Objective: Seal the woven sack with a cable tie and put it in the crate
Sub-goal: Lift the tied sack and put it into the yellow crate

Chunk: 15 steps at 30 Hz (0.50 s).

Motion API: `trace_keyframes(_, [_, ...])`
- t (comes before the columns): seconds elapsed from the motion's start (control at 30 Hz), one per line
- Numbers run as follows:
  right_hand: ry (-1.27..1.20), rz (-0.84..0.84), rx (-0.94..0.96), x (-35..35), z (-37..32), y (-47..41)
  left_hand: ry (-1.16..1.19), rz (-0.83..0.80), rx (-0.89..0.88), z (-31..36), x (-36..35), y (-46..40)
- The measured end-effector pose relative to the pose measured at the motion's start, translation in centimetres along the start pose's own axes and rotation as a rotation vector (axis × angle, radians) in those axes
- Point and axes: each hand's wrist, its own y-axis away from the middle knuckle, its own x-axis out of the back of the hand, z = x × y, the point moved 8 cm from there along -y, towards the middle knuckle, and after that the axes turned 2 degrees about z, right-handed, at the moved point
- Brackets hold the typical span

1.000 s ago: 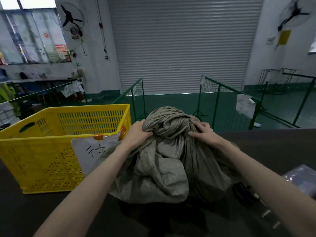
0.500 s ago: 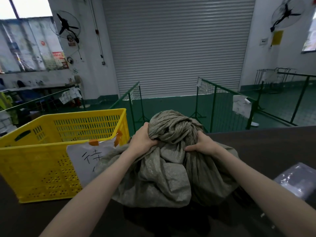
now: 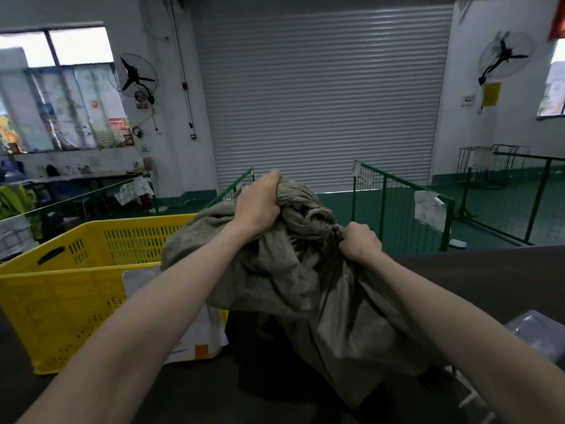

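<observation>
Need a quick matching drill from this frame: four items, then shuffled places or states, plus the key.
Items:
1. left hand
2. right hand
3. yellow crate
4. roller door

Places or states:
A. shut, on the far wall
B. grips the top of the woven sack
C. stands on the dark table, left of the sack
D. grips the sack's bunched neck, lower on its right side

Pairs: 1-B, 2-D, 3-C, 4-A
</observation>
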Motion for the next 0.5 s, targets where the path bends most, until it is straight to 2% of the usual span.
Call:
trace_keyframes(0.13, [-0.044, 0.120, 0.068, 2.9, -2.5, -1.0, 0.003, -0.003, 0.100, -0.2, 1.7, -2.5])
trace_keyframes(0.3, [-0.114, 0.343, 0.193, 9.0, -3.5, -2.9, 0.194, -0.027, 0.333, -3.7, 2.5, -2.8])
trace_keyframes(0.5, [-0.333, 0.516, 0.370, 14.9, -6.9, -4.9, 0.385, -0.116, 0.396, -4.5, 2.5, -1.8])
